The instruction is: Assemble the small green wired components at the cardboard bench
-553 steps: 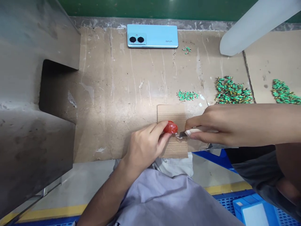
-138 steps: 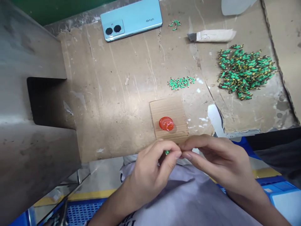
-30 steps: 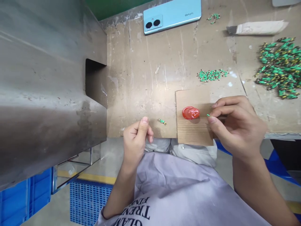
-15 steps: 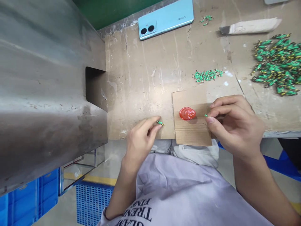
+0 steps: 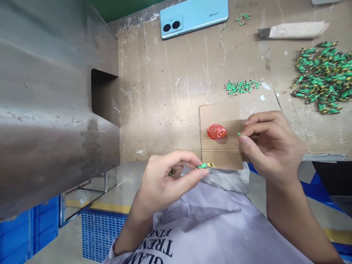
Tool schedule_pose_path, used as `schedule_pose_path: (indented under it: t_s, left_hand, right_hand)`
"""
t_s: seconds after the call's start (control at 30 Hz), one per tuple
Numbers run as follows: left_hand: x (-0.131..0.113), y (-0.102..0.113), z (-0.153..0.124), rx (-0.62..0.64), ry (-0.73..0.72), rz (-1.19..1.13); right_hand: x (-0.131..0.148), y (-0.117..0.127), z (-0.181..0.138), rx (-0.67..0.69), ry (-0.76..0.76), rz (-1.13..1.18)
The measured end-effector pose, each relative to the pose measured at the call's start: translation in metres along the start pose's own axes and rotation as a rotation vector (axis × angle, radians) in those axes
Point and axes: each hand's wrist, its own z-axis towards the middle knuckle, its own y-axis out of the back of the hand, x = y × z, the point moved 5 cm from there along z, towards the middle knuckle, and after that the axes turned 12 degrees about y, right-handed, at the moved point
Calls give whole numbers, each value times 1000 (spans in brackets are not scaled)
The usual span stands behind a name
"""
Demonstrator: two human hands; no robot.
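My left hand (image 5: pixel 170 176) pinches a small green and yellow part (image 5: pixel 205 166) between thumb and forefinger, just off the table's near edge. My right hand (image 5: pixel 268 145) is closed in a pinch on a tiny green piece (image 5: pixel 239 134), held over the right side of a small cardboard square (image 5: pixel 220 154). A blob of red paste (image 5: pixel 216 131) lies on that square, just left of the right hand's fingertips.
A large pile of green parts (image 5: pixel 321 77) lies at the right, a small pile (image 5: pixel 240 87) beyond the square. A blue phone (image 5: pixel 194 16) and a taped blade (image 5: pixel 291 30) lie at the back. A grey metal housing (image 5: pixel 49 110) fills the left. Blue crates (image 5: pixel 101 227) stand below.
My left hand picked the green and yellow part off the table and drew it back toward me past the table edge. The right hand has kept its pinch by the red paste.
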Motion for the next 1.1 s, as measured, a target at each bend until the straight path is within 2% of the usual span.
schedule_pose_path:
  t_s: [0.27,0.53,0.67,0.8,0.97,1.1]
  left_hand:
    - [-8,-4,-4,13,71,-34]
    - [-5,-3,-7,-17,149,-60]
    - [-2,-1,-2,13,170,-104]
    - [9,0,7,80,211,-246]
    - [30,-7,16,239,352,-641]
    - [41,-10,19,199,423,-756]
  right_hand:
    - [-1,-2,-1,2,-49,3]
    - [0,-1,-2,25,-99,-18]
    - [-1,-1,-2,32,-97,-18]
    - [-1,-1,-2,19,-66,-9]
    - [3,-3,2,23,-67,2]
    - [5,-2,7,50,-56,-8]
